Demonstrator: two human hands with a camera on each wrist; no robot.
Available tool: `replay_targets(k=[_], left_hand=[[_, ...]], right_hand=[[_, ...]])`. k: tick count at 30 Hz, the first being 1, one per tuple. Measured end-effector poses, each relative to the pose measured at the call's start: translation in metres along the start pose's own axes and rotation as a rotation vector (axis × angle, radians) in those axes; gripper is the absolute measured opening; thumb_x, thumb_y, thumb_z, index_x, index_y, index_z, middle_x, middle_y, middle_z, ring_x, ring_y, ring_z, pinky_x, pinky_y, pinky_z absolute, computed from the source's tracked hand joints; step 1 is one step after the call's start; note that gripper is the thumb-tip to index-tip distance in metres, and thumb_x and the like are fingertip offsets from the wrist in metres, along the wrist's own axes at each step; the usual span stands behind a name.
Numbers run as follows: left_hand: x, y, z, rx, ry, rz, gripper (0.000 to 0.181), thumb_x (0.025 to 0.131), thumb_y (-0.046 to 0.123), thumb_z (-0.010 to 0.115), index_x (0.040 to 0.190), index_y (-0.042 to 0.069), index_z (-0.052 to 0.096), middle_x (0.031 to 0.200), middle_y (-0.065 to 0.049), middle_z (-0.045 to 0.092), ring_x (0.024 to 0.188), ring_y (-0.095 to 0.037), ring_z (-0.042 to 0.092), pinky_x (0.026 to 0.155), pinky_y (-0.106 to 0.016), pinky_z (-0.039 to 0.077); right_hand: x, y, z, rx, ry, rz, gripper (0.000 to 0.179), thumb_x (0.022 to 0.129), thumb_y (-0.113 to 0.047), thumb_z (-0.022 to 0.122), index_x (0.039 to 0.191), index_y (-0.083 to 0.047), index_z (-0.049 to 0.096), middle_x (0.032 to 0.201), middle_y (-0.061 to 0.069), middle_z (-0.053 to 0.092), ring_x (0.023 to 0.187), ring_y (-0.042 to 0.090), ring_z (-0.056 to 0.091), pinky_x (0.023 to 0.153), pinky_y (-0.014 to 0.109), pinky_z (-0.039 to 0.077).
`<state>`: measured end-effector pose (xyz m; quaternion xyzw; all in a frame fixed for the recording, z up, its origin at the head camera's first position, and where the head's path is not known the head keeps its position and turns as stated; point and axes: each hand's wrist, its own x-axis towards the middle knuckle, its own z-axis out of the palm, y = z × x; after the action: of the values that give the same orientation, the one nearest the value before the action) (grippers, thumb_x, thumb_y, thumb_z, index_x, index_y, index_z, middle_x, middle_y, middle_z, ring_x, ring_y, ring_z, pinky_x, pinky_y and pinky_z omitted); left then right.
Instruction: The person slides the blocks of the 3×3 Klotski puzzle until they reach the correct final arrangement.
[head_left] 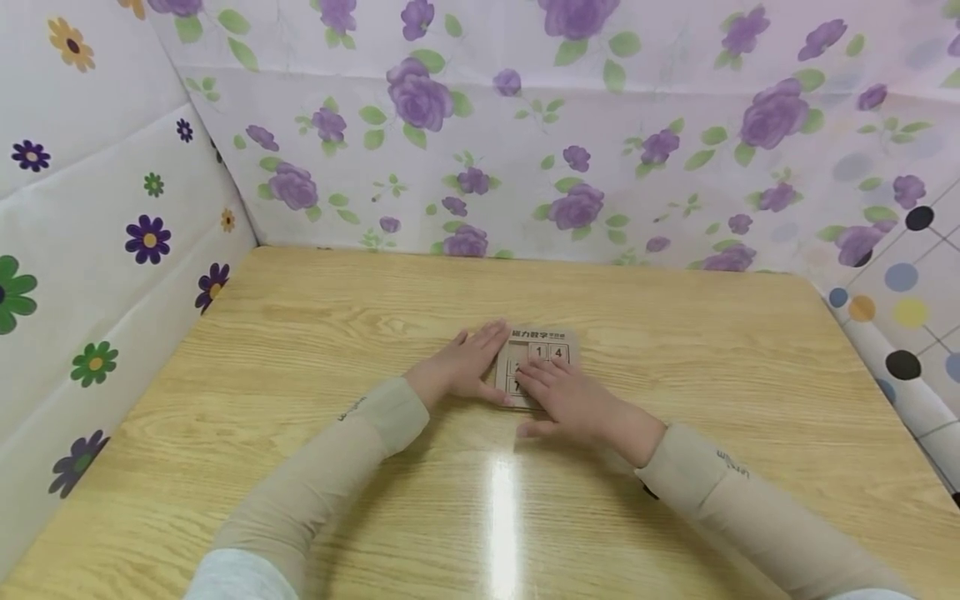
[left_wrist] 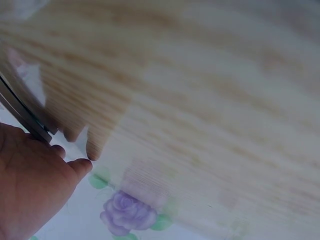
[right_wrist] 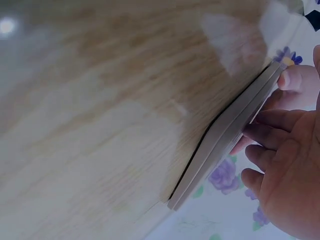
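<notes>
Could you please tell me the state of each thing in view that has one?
Number puzzle: flat on the table.
Tiles 1 and 4: uncovered, side by side.
Top-left slot: empty.
Left hand: fingers against the puzzle's left edge.
Right hand: fingers on the tiles.
Table: glossy, reflecting light.

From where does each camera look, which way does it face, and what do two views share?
Head: worn on the head, facing forward and down at the board, table and backdrop; left hand, right hand and both sleeves show.
Left wrist: worn there, looking low across the table toward the backdrop; the left hand shows at lower left.
Right wrist: worn there, looking low at the board's edge; the right hand shows at right, with part of the left hand behind.
Shared by both wrist views: board, table, the backdrop's purple flowers.
</notes>
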<state>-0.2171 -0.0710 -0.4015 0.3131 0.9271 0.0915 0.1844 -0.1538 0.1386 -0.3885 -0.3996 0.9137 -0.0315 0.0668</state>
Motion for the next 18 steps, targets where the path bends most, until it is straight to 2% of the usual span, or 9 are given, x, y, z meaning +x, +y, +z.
replay_targets(k=[8, 18], left_hand=[[0.0, 0.0, 0.001, 0.024, 0.002, 0.004, 0.116, 0.077, 0.067, 0.062, 0.153, 0.008, -0.002, 0.161, -0.008, -0.007, 0.148, -0.023, -0.003, 0.119, -0.05, 0.007], [-0.001, 0.0, 0.001, 0.014, 0.004, -0.004, 0.115, 0.077, 0.066, 0.063, 0.154, 0.009, -0.002, 0.161, -0.007, -0.007, 0.148, -0.021, -0.003, 0.12, -0.048, 0.006]], right_hand=[[-0.001, 0.007, 0.001, 0.082, -0.014, 0.026, 0.079, 0.092, -0.055, 0.05, 0.145, 0.002, 0.035, 0.152, 0.02, 0.03, 0.143, 0.037, 0.023, 0.118, 0.052, 0.014], [-0.003, 0.023, -0.001, 0.074, 0.004, 0.084, 0.079, 0.092, -0.055, 0.051, 0.146, 0.001, 0.034, 0.152, 0.018, 0.032, 0.143, 0.036, 0.023, 0.119, 0.05, 0.015]])
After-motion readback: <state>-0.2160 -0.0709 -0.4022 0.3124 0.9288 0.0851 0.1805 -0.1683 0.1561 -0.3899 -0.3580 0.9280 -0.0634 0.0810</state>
